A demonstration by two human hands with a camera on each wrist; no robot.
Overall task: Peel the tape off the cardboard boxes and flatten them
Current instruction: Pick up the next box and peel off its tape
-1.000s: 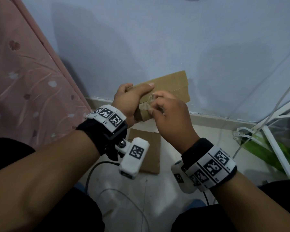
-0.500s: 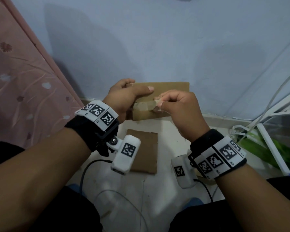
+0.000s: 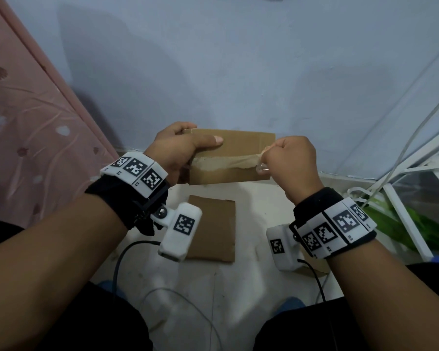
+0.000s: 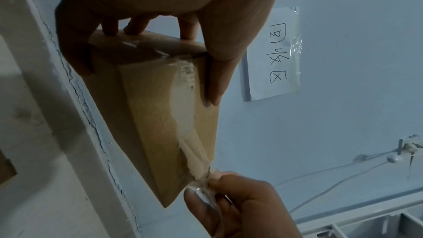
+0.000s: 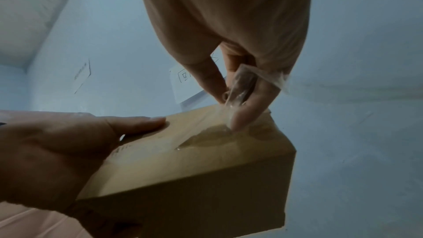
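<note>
The left hand (image 3: 178,150) grips the left end of the cardboard box (image 3: 232,160), held in the air above the floor; the right hand (image 3: 289,163) pinches the clear tape (image 4: 190,144) at the box's right end. The box looks light and stiff, the tape thin, stretchy and likely to tear, so pinching close to the seam seems wise. The box's far side is hidden.

Bare forearms, each with a black wrist strap (image 3: 117,196) carrying a curved white band of square black-and-white coded markers (image 3: 137,171). A white camera housing (image 3: 180,231) with one such marker hangs under the left wrist on a bracket fixed by a silver screw (image 3: 162,212); a matching housing (image 3: 283,247) sits under the right wrist. A black cable (image 3: 119,259) leaves each housing. Dark trousers (image 3: 81,323) cover the legs.
</note>
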